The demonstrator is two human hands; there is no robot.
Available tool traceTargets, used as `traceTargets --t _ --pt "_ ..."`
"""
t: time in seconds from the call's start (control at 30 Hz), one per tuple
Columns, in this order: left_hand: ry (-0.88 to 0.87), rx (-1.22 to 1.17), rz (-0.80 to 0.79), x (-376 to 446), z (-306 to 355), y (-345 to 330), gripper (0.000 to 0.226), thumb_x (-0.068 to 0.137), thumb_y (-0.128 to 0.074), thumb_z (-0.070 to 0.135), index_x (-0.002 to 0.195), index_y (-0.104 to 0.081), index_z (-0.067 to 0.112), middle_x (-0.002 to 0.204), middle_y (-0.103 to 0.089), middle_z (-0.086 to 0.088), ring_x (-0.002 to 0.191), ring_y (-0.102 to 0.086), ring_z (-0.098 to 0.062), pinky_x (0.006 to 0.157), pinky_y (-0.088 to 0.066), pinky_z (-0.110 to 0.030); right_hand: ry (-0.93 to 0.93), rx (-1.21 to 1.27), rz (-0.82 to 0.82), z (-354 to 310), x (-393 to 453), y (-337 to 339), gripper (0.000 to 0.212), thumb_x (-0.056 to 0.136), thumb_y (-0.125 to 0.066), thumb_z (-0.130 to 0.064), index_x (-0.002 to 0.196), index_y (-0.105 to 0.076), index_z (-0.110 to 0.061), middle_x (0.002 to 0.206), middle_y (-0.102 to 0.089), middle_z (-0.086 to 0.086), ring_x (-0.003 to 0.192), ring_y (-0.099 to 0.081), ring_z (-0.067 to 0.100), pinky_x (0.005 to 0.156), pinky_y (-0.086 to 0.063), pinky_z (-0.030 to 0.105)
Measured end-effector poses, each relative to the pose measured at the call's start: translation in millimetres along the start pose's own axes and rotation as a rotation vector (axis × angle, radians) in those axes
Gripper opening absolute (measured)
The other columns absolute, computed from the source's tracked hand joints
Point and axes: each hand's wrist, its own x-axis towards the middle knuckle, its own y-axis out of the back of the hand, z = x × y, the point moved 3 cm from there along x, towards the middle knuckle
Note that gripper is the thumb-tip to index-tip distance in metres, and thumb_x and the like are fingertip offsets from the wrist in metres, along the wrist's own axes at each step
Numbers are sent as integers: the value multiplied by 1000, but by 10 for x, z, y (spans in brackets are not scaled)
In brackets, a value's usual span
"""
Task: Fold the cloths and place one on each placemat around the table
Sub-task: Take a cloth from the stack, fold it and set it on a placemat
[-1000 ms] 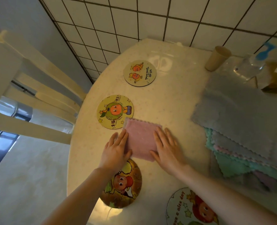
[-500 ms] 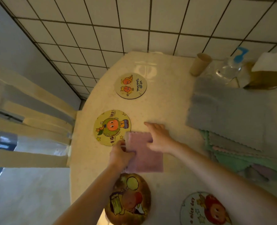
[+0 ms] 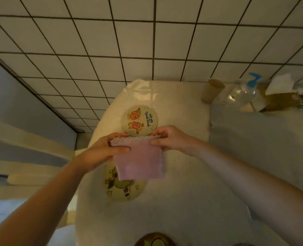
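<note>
Overhead, from the head camera, a folded pink cloth (image 3: 140, 162) is held up by its top edge, pinched by the left hand (image 3: 104, 151) and the right hand (image 3: 172, 139). It hangs above a yellow round placemat (image 3: 124, 190), below another placemat (image 3: 139, 120), on the table (image 3: 182, 201).

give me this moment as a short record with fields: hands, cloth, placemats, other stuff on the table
left hand: left hand pinches the left top corner of the pink cloth
right hand: right hand pinches the right top corner
cloth: folded, lifted off the table, hanging over the green-character placemat
placemats: two-orange-figures placemat bare, just beyond the hands; brown placemat at the near edge
cloth pile: grey cloth on the right
other: paper cup, clear bottle, tissue box
</note>
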Motion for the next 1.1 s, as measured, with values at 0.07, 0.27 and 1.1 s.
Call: traceTargets --t 0.07,0.27,1.1 --pt "18 -52 -52 176 23 144 49 79 -70 9 125 -59 16 118 -68 -7 109 -65 -23 89 -55 -36 -20 216 45 -51 152 108 26 85 -68 -13 109 -62 -6 91 -64 6 80 -65 15 73 -55 29" --pt "41 -266 133 891 29 472 63 64 -84 15 121 -61 5 116 -68 -14 105 -66 -27 84 -57 -38 -86 535 311 13 712 376 26 86 -68 -14 109 -58 -7 92 -63 11 70 -64 17 64 -57 29" --pt "-313 970 516 1175 36 227 37 89 -59 20 125 -57 10 121 -58 -17 108 -52 -34 92 -42 -40 -123 -575 621 603 176 504 26 90 -54 -15 116 -55 -9 106 -65 6 99 -60 23 85 -48 32"
